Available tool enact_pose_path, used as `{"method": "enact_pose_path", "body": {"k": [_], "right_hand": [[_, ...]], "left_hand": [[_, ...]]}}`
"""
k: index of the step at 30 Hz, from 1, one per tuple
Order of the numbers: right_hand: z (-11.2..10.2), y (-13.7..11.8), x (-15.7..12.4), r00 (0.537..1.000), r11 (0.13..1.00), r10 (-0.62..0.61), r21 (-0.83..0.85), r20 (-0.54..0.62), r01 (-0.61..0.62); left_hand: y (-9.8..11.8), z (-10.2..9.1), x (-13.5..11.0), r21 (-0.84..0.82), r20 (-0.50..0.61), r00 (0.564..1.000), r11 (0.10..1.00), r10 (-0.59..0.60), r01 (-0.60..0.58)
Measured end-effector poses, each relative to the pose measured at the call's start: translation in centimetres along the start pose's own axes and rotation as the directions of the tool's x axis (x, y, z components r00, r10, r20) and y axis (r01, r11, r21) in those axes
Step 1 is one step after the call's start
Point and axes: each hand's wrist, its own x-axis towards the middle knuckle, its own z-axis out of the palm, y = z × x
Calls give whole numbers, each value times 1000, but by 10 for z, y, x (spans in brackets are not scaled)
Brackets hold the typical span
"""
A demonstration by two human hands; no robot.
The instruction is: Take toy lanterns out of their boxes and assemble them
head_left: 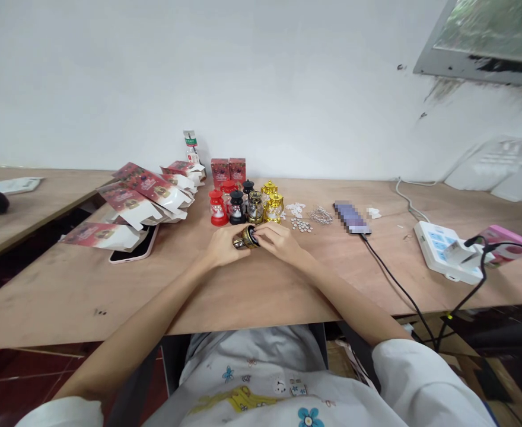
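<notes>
A small bronze-coloured lantern (242,239) lies tipped on its side in my left hand (226,246), whose fingers are closed around it. Its dark base faces right. My right hand (279,240) is at that base with thumb and fingers pinched together; whether something small is between them is too small to make out. Just beyond my hands stand several upright mini lanterns: a red lantern (217,209), a black lantern (236,207), a bronze lantern (255,207) and a gold lantern (273,209). Right of them lie button cells (301,225), white tabs (295,209) and thin metal wire pieces (321,215).
Flattened and open red gift boxes (149,190) pile up at left, partly over a phone (131,252). Two closed red boxes (228,170) stand behind the lanterns. At right are a second phone (352,217) with a black cable and a white power strip (448,252).
</notes>
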Motion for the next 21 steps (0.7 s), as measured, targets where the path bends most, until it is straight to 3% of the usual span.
{"method": "enact_pose_path", "body": {"k": [8, 14, 21], "right_hand": [[-1, -1, 0, 999, 999, 40, -12, 15, -40], [0, -1, 1, 996, 989, 81, 126, -24, -77], [-3, 3, 1, 993, 970, 106, 217, 47, -114]], "left_hand": [[0, 1, 1, 17, 11, 1000, 1000, 11, -11], [-3, 0, 1, -17, 13, 1000, 1000, 7, -7], [-2, 0, 0, 0, 43, 997, 998, 60, -60]]}}
